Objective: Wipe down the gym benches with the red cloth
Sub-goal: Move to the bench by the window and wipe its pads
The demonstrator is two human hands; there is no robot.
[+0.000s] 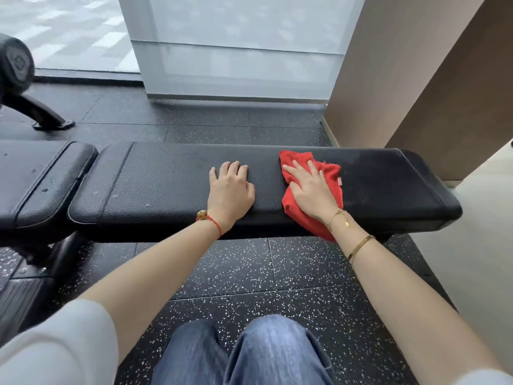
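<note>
Head view of a person facing a black padded gym bench (166,179) that is lying crosswise in front of the knees. The right hand (311,190) is pressing the red cloth (331,179) flat against the bench's top, toward its right end; the fingers are lying straight and spread over the fabric, not curled round it. The cloth is sitting crumpled under the palm, with one edge reaching toward the far side of the pad and a lower corner hanging over the near edge beside the wrist. The left hand (230,187) is resting palm down on the bare pad near the middle of the bench, just beside the cloth but not touching it, its fingers relaxed and slightly bent at the tips, holding nothing. A red string bracelet (213,222) is circling the left wrist; a gold chain and a gold bangle (361,245) are circling the right forearm. A second black pad (41,176) is lying just left of the bench, separated by a narrow gap. Speckled black rubber flooring (277,273) is showing beneath, and blue jeans (249,354) are filling the lower edge.
</note>
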